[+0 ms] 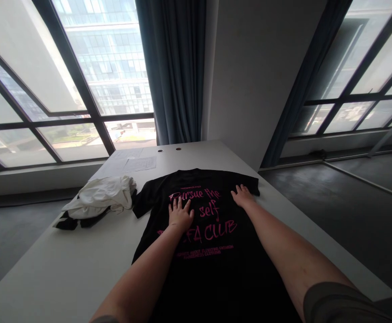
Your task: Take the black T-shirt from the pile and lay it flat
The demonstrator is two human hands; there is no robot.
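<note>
Flat on the white tabletop [81,269], the black T-shirt [212,260] is lying soft and light under the left hand [180,214] and right hand [242,196], both pressing open-palmed, gripping nothing, its hem and shoulders likely offering the easiest hold.

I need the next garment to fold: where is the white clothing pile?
In the head view, the white clothing pile lies on the table's left side, beside the black T-shirt's left sleeve.
</note>
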